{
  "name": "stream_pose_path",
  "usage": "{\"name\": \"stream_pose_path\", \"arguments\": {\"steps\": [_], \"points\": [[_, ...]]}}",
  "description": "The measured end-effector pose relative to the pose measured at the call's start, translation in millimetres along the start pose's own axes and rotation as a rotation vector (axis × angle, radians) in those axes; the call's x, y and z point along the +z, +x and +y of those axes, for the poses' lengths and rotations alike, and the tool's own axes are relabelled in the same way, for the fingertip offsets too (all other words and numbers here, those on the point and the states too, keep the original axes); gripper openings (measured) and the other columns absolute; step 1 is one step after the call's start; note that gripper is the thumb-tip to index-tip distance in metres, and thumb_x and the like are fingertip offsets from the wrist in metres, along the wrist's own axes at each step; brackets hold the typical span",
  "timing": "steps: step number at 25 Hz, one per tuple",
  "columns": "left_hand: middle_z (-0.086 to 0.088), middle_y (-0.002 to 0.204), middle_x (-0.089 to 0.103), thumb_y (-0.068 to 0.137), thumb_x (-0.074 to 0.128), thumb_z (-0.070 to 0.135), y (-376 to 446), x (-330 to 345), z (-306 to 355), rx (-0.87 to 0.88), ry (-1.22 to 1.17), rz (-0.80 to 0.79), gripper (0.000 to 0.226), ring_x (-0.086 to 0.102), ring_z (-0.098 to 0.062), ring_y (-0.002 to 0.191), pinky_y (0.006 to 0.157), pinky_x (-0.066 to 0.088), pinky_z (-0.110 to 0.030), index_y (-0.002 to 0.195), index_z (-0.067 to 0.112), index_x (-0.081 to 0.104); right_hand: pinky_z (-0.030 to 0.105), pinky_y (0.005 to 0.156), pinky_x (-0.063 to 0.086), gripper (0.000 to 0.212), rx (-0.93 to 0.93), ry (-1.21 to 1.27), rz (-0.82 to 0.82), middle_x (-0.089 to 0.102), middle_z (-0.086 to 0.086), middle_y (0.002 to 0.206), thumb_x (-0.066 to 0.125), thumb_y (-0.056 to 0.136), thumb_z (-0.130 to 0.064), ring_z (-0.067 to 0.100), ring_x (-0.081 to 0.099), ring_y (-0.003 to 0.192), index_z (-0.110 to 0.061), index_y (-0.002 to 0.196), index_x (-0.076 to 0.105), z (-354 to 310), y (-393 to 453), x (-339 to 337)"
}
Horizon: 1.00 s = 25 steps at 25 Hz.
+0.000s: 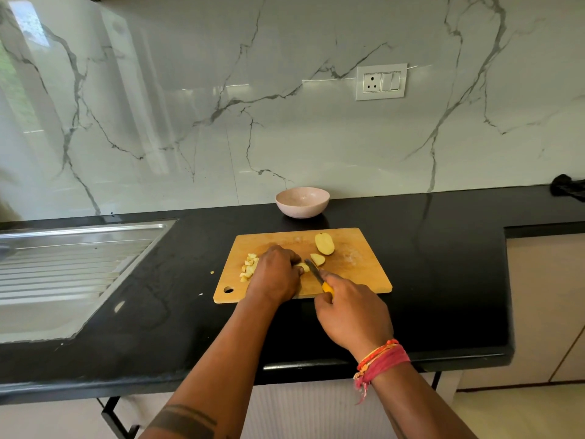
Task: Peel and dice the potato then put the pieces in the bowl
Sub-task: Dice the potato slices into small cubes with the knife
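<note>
Dicing under way. Right hand [351, 312] grips the knife [316, 274]; left hand [275, 274] curls over a potato piece [303, 266] on the board [357, 270]. Next cut needs fingertips kept off the blade. Dice [249, 267] lie left; a wedge [317, 259] and half [324, 243] wait beyond. Bowl [302, 202] behind holds no pieces; path unobstructed. Sink [63, 264] far left.

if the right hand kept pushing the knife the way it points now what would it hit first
Probably the small potato piece that the left hand holds on the wooden cutting board; the right hand aims the yellow-handled knife at it. Depth is unclear.
</note>
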<state>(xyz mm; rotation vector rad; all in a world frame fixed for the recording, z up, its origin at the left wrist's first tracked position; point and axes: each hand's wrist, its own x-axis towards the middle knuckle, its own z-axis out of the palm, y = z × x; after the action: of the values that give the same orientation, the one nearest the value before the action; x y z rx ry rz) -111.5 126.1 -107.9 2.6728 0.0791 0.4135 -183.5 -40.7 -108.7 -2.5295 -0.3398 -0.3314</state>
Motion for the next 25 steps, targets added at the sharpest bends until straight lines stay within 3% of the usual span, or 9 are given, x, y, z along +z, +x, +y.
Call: {"name": "stream_pose_path", "arguments": {"steps": [9,15,25], "points": [[0.002,0.122,0.067,0.095,0.070,0.027,0,4,-3,-0.027,-0.069,0.037,0.025,0.063,-0.013,0.105,0.093,0.052,-0.026,0.120,0.025,0.075,0.029,0.051,0.038,0.057,-0.091,-0.122,0.039,0.055,-0.007,0.067,0.045,0.097,-0.033,0.014,0.053,0.060,-0.033,0.154,0.038,-15,3,12],[0.001,0.118,0.069,0.096,0.066,0.022,-2,6,-1,-0.023,-0.042,0.076,0.022,0.065,-0.013,0.100,0.091,0.056,-0.028,0.114,0.026,0.077,0.032,0.059,0.046,0.044,-0.104,-0.097,0.001,0.060,0.000,0.079,0.047,0.096,-0.029,0.025,0.067,0.078,-0.028,0.141,0.048,-29,19,16],[-0.001,0.122,0.063,0.097,0.067,0.027,-8,6,2,-0.023,-0.024,0.102,0.026,0.059,-0.014,0.106,0.096,0.052,-0.030,0.122,0.024,0.072,0.024,0.049,0.036,0.056,-0.116,-0.138,0.028,0.057,-0.009,0.071,0.043,0.100,-0.034,0.008,0.052,0.059,-0.032,0.156,0.036,-5,-26,3]]}}
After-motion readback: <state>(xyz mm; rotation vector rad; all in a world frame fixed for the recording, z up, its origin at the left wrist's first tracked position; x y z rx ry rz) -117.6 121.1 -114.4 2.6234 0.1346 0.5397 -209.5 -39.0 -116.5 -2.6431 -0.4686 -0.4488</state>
